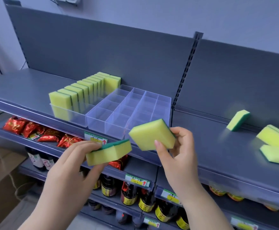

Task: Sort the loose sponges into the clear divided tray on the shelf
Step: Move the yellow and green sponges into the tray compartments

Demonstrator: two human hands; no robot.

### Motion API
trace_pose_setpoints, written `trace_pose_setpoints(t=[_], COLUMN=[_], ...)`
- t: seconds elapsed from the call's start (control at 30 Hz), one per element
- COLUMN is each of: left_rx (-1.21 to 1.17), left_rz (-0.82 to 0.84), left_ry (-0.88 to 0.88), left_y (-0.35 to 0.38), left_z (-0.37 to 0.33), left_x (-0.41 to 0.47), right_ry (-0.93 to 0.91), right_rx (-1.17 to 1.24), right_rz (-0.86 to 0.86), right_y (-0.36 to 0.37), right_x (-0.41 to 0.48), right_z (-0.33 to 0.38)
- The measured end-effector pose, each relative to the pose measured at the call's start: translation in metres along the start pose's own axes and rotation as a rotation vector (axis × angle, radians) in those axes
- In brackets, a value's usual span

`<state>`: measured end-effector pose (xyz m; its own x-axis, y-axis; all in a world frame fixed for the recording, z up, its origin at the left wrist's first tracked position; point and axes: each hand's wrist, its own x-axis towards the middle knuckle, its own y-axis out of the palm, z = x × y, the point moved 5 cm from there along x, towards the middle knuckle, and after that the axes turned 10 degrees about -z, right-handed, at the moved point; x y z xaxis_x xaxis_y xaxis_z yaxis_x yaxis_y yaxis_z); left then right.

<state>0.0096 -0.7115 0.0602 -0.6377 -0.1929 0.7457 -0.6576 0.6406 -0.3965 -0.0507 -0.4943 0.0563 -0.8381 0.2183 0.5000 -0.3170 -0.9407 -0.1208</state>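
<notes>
Head view: left hand (72, 156) holds yellow-green rectangular foam sponge (109, 153), right hand (180, 151) holds second sponge (152, 135). Beyond grips, clear plastic divided tray (132, 112): one lane filled, rest empty. Loose sponges (274, 137) right of grips, unsorted.

Nothing can be read clearly. A price tag (95, 138) on the front rail of the shelf (201, 138) has a green strip, a yellow band with blurred handwriting and a red up arrow (104, 141). A lower price tag (137, 180) looks alike. The yellow bottle labels (145, 207) and the gold print on the red packets (14, 125) are too blurred to read.
</notes>
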Motion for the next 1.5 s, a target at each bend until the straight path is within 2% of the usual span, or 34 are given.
trace_pose_setpoints(t=[0.1, 0.4, 0.57, 0.67, 0.8, 0.93, 1.07, 1.23, 1.5], left_rx=[-0.021, -0.024, -0.063, -0.137, -0.189, -0.263, -0.344, -0.435, -0.523], left_rz=[-0.022, -0.012, -0.054, -0.088, -0.124, -0.112, -0.045, 0.031, 0.112], left_ry=[-0.014, 0.104, 0.079, 0.000, -0.111, -0.181, -0.210, -0.210, -0.133], left_y=[0.002, 0.030, 0.044, 0.045, 0.048, 0.055, 0.062, 0.064, 0.070], left_z=[0.019, 0.062, 0.097, 0.122, 0.161, 0.202, 0.241, 0.280, 0.315], left_x=[0.018, 0.122, 0.179, 0.202, 0.224, 0.245, 0.266, 0.288, 0.306], right_ry=[-0.035, -0.087, -0.096, -0.097, -0.106, -0.090, -0.041, 0.037, 0.039], right_rx=[-0.005, 0.030, 0.058, 0.023, -0.078, -0.282, -0.433, -0.613, -0.700], right_rz=[0.019, 0.015, 0.077, 0.146, 0.198, 0.200, 0.166, 0.109, 0.030], right_y=[0.022, 0.075, 0.104, 0.131, 0.171, 0.208, 0.240, 0.269, 0.280], right_x=[0.022, 0.118, 0.181, 0.210, 0.240, 0.261, 0.265, 0.265, 0.256], right_z=[0.003, -0.011, -0.018, -0.022, -0.025, -0.044, -0.058, -0.077, -0.083])
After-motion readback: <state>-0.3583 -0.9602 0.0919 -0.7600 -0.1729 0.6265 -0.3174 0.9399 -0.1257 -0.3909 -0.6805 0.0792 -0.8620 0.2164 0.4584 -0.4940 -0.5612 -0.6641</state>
